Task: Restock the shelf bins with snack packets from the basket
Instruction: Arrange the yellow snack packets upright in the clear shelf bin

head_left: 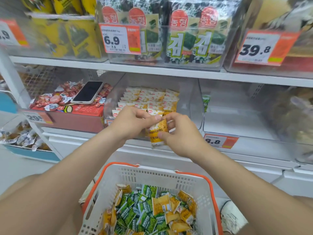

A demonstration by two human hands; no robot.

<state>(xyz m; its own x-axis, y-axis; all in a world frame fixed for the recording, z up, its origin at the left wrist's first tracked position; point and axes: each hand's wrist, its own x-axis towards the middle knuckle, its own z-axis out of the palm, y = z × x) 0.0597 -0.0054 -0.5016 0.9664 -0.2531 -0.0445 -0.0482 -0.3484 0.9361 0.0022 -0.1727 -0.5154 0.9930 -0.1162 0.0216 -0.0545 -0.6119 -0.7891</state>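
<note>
Above the basket (152, 177) at six o'clock, left hand (130, 122) and right hand (179, 133) pinch a yellow packet (156, 133), probably due upright in the twelve-o'clock bin (189, 99).

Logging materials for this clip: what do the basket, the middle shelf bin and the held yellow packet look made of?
The basket looks like rigid white plastic, with moulded slots and an orange rim. The bin seems clear glossy plastic, perhaps acrylic: packets show through its walls. The packet looks like thin glossy printed film, sealed flat at its lower end; whether foil-lined, cannot tell.
</note>
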